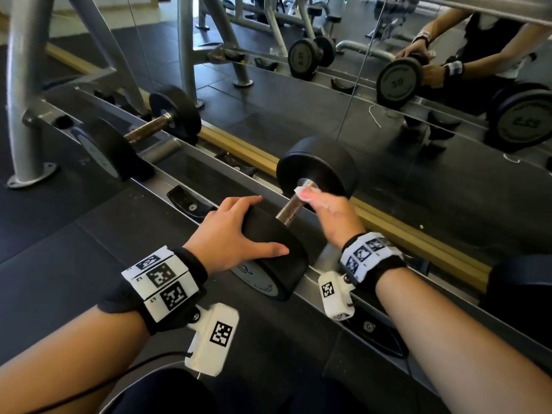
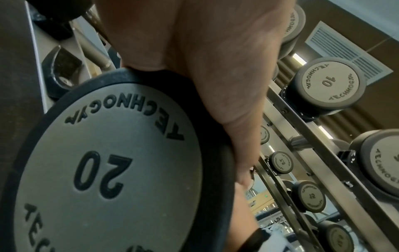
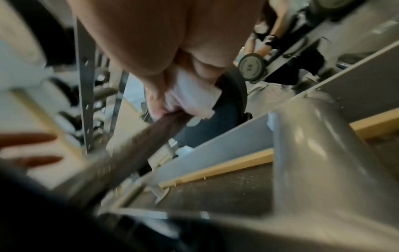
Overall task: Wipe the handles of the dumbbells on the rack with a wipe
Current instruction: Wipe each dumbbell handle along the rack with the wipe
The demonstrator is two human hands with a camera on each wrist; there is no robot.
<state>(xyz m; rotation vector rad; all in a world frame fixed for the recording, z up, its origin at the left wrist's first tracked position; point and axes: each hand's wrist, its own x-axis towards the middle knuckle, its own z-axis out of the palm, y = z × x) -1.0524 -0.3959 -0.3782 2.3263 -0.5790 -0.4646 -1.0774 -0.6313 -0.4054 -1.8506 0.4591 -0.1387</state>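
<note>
A black dumbbell marked 20 (image 2: 108,170) lies across the low rack (image 1: 167,177), its rusty brown handle (image 1: 288,211) running away from me. My left hand (image 1: 233,234) rests on the near weight head (image 1: 277,258) with its fingers spread over the top and the thumb along the front rim. My right hand (image 1: 324,209) grips the far end of the handle with a white wipe (image 1: 299,191) wrapped under its fingers, close to the far head (image 1: 318,165). In the blurred right wrist view the wipe (image 3: 190,97) is bunched against the handle (image 3: 155,134).
A second dumbbell (image 1: 140,132) sits on the rack to the left, with bare black cradles (image 1: 188,204) between the two. A mirror (image 1: 418,94) runs along the wall behind the rack. Upper rack tiers carry several lighter dumbbells (image 2: 328,83).
</note>
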